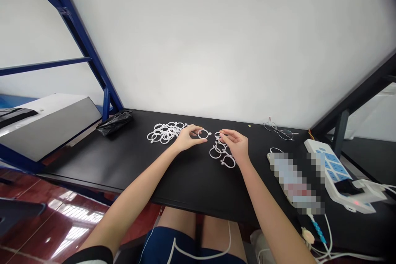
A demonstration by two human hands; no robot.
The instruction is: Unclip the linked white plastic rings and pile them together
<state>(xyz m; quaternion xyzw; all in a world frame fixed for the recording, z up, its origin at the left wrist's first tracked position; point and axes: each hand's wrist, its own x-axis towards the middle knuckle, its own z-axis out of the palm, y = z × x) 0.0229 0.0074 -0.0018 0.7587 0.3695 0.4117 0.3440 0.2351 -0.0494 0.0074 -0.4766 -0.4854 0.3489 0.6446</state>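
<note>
Nearest the camera are the person's knees in dark blue shorts point(173, 247), tucked under the front edge of the black table point(123, 161), and both bare forearms reach forward over that table. The left hand point(185, 138) rests on the tabletop with its fingertips closed together on a single white ring point(203, 134), which sits at the tips of thumb and forefinger, just to the right of the hand. A heap of white rings point(165, 132) lies just left of this hand, touching or nearly touching its back. The right hand point(236, 144) hovers with fingers loosely curled over a smaller cluster of rings point(221, 152); its fingertips seem to pinch one ring there, though it is too small to be sure. Beyond the right hand, near the wall, lie spectacles point(280, 130). Further right on the table sits a white power strip point(337, 173). A crumpled black bag point(114, 122) lies at the table's far left.
</note>
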